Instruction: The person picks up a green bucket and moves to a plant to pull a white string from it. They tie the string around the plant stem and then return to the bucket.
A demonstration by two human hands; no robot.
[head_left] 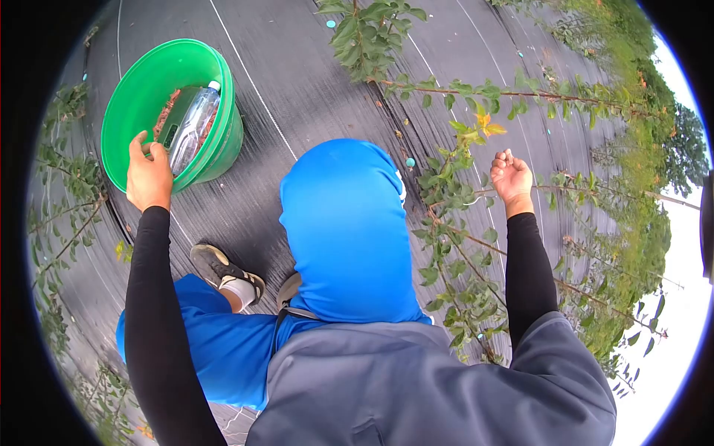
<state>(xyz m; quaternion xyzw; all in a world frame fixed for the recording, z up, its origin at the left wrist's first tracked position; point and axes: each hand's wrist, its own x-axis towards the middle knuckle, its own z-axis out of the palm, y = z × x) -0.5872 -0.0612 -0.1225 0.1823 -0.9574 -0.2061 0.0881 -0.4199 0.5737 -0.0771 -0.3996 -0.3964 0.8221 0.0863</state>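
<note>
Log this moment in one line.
left hand: at green bucket, grip unclear | right hand: fingers curled, near orange leaves | bucket: clear bottle inside

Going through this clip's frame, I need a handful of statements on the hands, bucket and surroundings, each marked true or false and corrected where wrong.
1. A clear bottle lies inside the green bucket. True.
2. Yellow-orange leaves show near the right hand. True.
3. The right hand's fingers are stretched out straight. False: they are curled in.
4. The left hand is well away from the bucket. False: the left hand is at its rim.
5. Dark sheeting covers the ground. True.
6. The person's trousers are red. False: the trousers are bright blue.
</note>
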